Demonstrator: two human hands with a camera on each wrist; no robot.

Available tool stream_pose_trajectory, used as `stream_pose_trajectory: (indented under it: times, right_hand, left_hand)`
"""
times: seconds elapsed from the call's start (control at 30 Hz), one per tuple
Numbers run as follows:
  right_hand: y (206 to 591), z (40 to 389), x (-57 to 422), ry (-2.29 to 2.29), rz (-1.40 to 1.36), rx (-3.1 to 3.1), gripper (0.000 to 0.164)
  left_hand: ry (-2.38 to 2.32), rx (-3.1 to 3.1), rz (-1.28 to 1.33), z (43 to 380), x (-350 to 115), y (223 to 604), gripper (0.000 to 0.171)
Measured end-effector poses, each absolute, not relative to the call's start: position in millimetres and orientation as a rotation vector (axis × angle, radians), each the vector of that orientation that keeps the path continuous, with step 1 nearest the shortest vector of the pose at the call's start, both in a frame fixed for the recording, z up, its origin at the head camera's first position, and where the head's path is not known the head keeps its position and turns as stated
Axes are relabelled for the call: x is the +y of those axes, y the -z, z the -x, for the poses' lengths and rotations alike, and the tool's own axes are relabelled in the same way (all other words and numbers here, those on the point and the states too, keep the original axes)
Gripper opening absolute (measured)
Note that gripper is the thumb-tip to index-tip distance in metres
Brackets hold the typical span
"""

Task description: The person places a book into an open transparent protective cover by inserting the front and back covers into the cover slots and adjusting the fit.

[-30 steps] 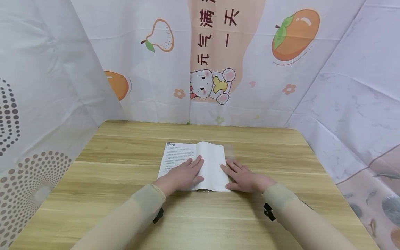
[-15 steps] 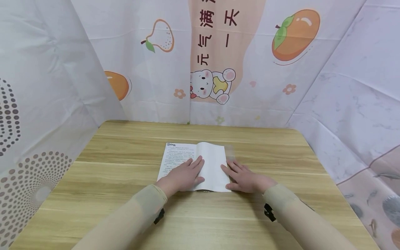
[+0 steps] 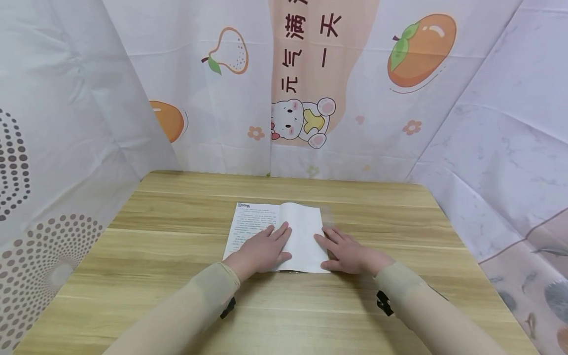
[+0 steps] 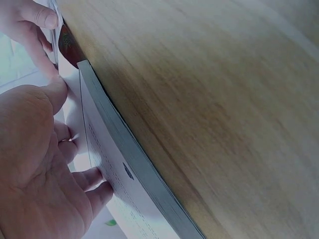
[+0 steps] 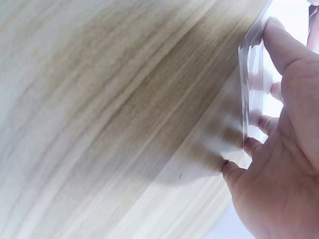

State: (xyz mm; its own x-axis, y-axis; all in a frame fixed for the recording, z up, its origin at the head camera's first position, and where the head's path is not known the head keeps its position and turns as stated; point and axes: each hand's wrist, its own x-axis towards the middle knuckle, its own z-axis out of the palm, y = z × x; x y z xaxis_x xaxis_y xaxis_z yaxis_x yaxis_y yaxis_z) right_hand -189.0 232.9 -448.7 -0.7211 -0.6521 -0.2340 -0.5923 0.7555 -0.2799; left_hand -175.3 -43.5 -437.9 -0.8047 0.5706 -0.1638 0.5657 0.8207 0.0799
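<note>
An open book (image 3: 255, 217) lies on the wooden table, its printed page on the left and a blank white sheet (image 3: 303, 239) on the right. My left hand (image 3: 264, 249) rests on the book with straight fingers, its fingertips on the blank sheet near the fold. At the right edge, my right hand (image 3: 343, 251) presses with spread fingers. A strip of clear plastic film (image 3: 326, 215) sticks out past that edge. In the right wrist view, my right fingers touch the clear film (image 5: 251, 89). The left wrist view shows the thick page block (image 4: 124, 144) beside my left hand (image 4: 45, 169).
The wooden table (image 3: 155, 246) extends all round the book. Behind it hangs a white curtain (image 3: 230, 113) with fruit prints, and more patterned cloth (image 3: 501, 148) encloses the sides. Dark straps (image 3: 384, 302) show under both wrists.
</note>
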Motion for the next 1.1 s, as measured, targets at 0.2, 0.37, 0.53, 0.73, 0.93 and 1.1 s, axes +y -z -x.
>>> stream_pose_trajectory:
  times: [0.2, 0.37, 0.53, 0.73, 0.93, 1.1]
  right_hand:
    - [449.0, 189.6, 232.7, 0.263, 0.954, 2.667, 0.079]
    - [444.6, 188.1, 230.2, 0.237, 0.934, 2.678, 0.078]
    - [437.3, 183.5, 227.0, 0.241, 0.970, 2.681, 0.076]
    - [437.7, 179.8, 226.4, 0.226, 0.974, 2.709, 0.076]
    - [440.4, 178.0, 227.3, 0.240, 1.003, 2.714, 0.074]
    - [438.1, 174.8, 230.0, 0.253, 1.033, 2.691, 0.076]
  left_hand:
    - [-0.015, 2.828, -0.900, 175.2, -43.2, 437.8, 0.067]
    - [0.023, 2.837, -0.925, 175.3, -43.7, 438.7, 0.068]
    - [0.029, 2.834, -0.916, 174.1, -43.3, 438.0, 0.068]
    - [0.061, 2.847, -0.907, 174.1, -42.4, 439.9, 0.068]
    - [0.093, 2.859, -0.917, 172.6, -41.8, 440.0, 0.067]
    - [0.084, 2.857, -0.917, 171.1, -41.0, 437.2, 0.067]
